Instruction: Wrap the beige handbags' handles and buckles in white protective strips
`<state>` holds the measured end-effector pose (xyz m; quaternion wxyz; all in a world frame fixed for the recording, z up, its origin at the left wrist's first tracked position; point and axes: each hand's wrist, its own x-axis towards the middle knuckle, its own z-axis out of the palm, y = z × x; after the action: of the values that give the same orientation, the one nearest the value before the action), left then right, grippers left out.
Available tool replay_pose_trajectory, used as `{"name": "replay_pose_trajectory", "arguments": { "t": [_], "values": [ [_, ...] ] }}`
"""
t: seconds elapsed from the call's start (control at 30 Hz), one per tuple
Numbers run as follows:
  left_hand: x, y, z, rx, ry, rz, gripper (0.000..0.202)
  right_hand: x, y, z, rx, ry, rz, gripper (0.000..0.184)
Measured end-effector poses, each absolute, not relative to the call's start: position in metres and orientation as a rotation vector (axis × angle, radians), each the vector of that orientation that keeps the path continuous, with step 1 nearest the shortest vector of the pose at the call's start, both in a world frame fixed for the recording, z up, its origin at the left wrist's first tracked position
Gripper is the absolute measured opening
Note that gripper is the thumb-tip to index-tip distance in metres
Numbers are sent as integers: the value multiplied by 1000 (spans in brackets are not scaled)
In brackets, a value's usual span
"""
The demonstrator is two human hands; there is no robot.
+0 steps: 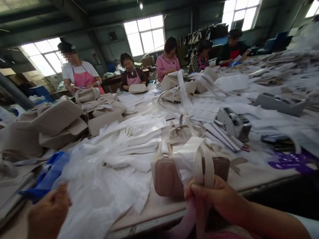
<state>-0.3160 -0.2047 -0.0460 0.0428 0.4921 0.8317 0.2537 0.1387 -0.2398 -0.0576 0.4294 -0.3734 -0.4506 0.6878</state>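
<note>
My right hand (219,196) is closed around pale beige straps (204,164), with translucent white wrapping (185,161) against them. The strap ends hang below my fist, over the table's front edge. Just behind it, a taupe handbag (165,176) stands on the table, partly covered by the straps and wrapping. On the left, my left hand (48,210) has its fingers curled and is slightly blurred. It is beside a heap of thin white plastic sheets (103,183) and in front of a blue tape dispenser (46,174). Whatever its fingers may hold is hidden.
Grey tape dispensers (233,124) stand to the right, near a purple tangle (291,161). Beige bags (57,118) are piled at the left. Several co-workers (167,60) work along the far side. The table edge (139,226) runs before me.
</note>
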Motion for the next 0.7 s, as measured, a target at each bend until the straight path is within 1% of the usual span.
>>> {"name": "replay_pose_trajectory", "arguments": {
  "t": [0.03,0.1,0.13,0.17,0.23,0.3,0.4,0.5,0.6,0.7],
  "values": [
    [-280,-210,-42,1513,2248,877,70,138,-240,-58,-932,-1137,1711,43],
    [-206,-219,-38,1485,1479,778,73,138,-241,-57,-928,-1166,1692,43],
    [-172,-222,-38,1412,1209,711,75,137,-242,-56,-923,-1182,1686,43],
    [-140,-223,-38,1335,1014,688,76,137,-244,-55,-918,-1193,1691,43],
    [-90,-221,-38,1200,790,696,73,138,-248,-55,-905,-1207,1720,44],
    [-55,-211,-36,1088,667,710,71,142,-253,-55,-895,-1224,1785,44],
    [-23,-192,-27,932,577,792,58,150,-261,-60,-895,-1304,1894,45],
    [-8,-179,-19,831,557,836,48,159,-267,-66,-957,-1375,1865,41],
    [-2,-174,-15,815,598,817,44,165,-268,-72,-1002,-1449,1808,31],
    [-3,-173,-8,855,616,813,46,169,-266,-76,-1003,-1527,1808,25]
  ]
}}
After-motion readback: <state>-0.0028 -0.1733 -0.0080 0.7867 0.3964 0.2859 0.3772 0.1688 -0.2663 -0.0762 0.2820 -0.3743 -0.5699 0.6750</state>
